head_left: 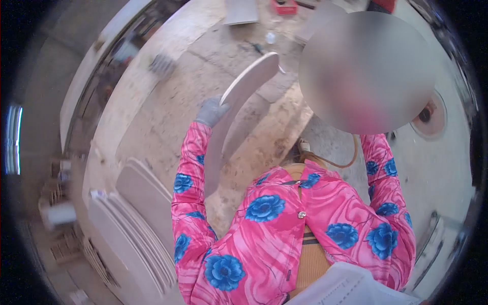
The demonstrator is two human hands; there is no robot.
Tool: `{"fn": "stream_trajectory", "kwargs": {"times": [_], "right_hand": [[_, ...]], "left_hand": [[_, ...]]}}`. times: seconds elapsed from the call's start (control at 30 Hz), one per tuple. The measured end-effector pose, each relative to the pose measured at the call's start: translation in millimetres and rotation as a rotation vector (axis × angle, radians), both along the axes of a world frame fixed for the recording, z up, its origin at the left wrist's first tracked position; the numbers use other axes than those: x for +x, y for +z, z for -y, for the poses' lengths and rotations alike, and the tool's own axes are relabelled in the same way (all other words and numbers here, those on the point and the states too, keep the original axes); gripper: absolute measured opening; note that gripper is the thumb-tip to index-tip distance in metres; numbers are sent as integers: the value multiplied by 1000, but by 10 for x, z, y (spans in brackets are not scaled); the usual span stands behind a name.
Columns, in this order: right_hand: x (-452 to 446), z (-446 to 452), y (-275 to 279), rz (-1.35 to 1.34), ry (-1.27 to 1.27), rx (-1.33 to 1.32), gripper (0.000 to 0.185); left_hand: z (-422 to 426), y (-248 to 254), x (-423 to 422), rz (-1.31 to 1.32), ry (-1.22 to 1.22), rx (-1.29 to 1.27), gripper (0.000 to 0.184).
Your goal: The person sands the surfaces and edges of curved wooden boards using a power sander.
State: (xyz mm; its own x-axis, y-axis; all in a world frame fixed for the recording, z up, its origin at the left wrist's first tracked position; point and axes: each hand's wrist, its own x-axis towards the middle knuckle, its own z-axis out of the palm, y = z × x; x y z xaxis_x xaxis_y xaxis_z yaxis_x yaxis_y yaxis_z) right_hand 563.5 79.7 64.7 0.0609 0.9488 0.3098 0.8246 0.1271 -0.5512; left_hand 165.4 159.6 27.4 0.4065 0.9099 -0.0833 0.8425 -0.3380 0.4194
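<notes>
My left hand [211, 112], in a grey glove, grips the edge of a long curved board [250, 76]. The board has a rounded end and a pale edge, and it stands tilted up from the work surface; its lower part passes behind my left sleeve. My right forearm [376, 152] reaches forward in a pink sleeve with blue flowers. A large blurred patch covers my right hand, so neither its fingers nor anything in it can be seen.
Several similar boards [134, 244] lie stacked at the lower left. A pale panel [241, 11] and a red object [283, 7] are at the far side. A tan hose [351, 161] curves near my body. A round opening [428, 114] is at the right.
</notes>
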Motion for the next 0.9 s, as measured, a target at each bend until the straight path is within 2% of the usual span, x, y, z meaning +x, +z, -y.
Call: {"fn": "stream_trajectory", "kwargs": {"times": [0.03,0.1,0.13,0.2,0.27,0.37,0.47,0.6,0.67,0.83,0.9], "right_hand": [[-174,-280,168,57,118,-29,68],[-40,-116,179,41,31,-8,67],[8,-31,190,44,0,4,66],[121,125,197,74,-64,-20,65],[173,219,160,85,-34,-69,63],[-3,405,280,90,-37,-147,62],[-69,442,230,65,-8,-143,59],[-134,438,317,101,3,-152,57],[-153,455,320,64,3,-105,55],[-164,383,292,141,-21,-71,52],[-206,371,264,164,10,-138,52]], "left_hand": [[270,-171,-125,65,126,-46,42],[106,-235,293,206,12,-222,44],[138,-199,520,206,-24,-228,44],[167,-50,978,-125,-178,-308,41],[140,-528,1211,-83,-200,-215,40],[298,-30,1308,-60,-247,-249,43],[176,-12,1282,-182,-272,-196,33],[202,-47,1463,4,-247,-68,31],[179,-129,1514,-50,-221,-195,37],[180,-122,1456,-97,-200,-164,33],[176,-101,1479,-108,-216,-140,31]]}}
